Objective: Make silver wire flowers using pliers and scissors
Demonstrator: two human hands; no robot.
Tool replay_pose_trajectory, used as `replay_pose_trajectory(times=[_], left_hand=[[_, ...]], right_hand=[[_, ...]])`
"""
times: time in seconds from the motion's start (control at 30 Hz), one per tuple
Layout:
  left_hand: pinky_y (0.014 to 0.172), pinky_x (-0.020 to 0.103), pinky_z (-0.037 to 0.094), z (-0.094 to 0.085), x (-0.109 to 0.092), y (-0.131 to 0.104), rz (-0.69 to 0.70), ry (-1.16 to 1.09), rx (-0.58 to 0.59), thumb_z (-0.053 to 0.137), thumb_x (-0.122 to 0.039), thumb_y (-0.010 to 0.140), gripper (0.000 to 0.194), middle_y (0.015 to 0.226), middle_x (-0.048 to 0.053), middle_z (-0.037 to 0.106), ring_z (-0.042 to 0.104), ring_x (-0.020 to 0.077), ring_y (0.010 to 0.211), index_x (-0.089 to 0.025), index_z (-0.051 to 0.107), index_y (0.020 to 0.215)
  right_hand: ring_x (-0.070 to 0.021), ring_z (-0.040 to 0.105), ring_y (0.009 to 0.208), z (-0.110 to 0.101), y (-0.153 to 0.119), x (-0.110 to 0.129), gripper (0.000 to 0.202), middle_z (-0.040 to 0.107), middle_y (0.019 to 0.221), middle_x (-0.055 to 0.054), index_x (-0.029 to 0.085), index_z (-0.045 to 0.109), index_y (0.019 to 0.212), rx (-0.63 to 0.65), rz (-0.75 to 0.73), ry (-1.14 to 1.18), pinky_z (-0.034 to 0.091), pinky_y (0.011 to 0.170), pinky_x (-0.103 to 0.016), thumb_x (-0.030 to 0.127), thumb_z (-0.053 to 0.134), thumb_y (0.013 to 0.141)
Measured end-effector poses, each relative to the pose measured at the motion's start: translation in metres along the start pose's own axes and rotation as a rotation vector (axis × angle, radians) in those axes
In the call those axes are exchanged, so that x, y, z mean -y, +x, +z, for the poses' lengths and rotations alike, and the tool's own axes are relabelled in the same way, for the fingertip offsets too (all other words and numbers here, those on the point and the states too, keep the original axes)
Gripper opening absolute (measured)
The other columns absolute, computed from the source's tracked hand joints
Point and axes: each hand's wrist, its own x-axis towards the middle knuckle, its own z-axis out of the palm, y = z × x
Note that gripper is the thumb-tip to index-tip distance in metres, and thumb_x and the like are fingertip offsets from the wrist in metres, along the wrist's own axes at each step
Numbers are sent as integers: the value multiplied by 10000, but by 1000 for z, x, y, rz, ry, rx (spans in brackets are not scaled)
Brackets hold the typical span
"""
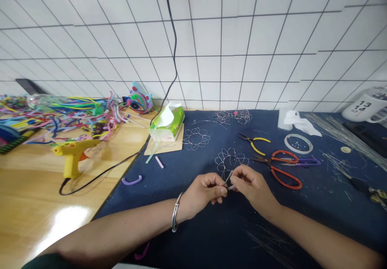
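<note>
My left hand (207,188) pinches a short grey bent strip (229,177) between thumb and forefinger; what it is made of I cannot make out. From the other side, my right hand (254,186) is closed with its fingertips on the same strip. Just behind the fingers, a flower-shaped wire frame (222,160) with looped petals lies on the dark blue mat (187,228). A second looped wire flower (196,139) rests farther back, to the left. Scissors with red handles (298,183) and yellow-handled pliers (261,140) lie to the right of it.
A yellow glue gun (71,156) with a black cord stands on the wooden table (27,188), near a pile of coloured pipe cleaners (72,118). Behind the mat's left side is a tissue pack (172,124). A tape roll (286,142), loose wires (347,136) and a white mug (363,108) are on the right.
</note>
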Motion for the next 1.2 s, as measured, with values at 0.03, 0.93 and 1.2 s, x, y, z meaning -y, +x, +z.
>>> replay_pose_trajectory(times=[0.03,0.93,1.2], left_hand=[[470,177,351,0,0,0,-3,13,8,645,-274,706,196,635,9,576,500,62,511,-103,553,730],[469,174,365,2,2,0,-13,-4,-41,624,-277,724,197,674,26,606,526,69,526,-103,535,755],[470,170,364,2,2,-1,-14,2,-50,622,-275,726,196,677,28,606,520,65,524,-102,536,756]], right_hand=[[-102,478,629,0,0,0,125,481,675,28,192,502,754,-1,-13,-1,396,572,-233,301,480,814],[-101,484,658,-1,1,-1,144,511,703,23,194,507,765,-33,-55,-38,410,616,-234,307,457,839],[-101,497,656,0,1,-3,117,512,702,25,194,515,768,-41,-43,-4,417,614,-236,274,457,830]])
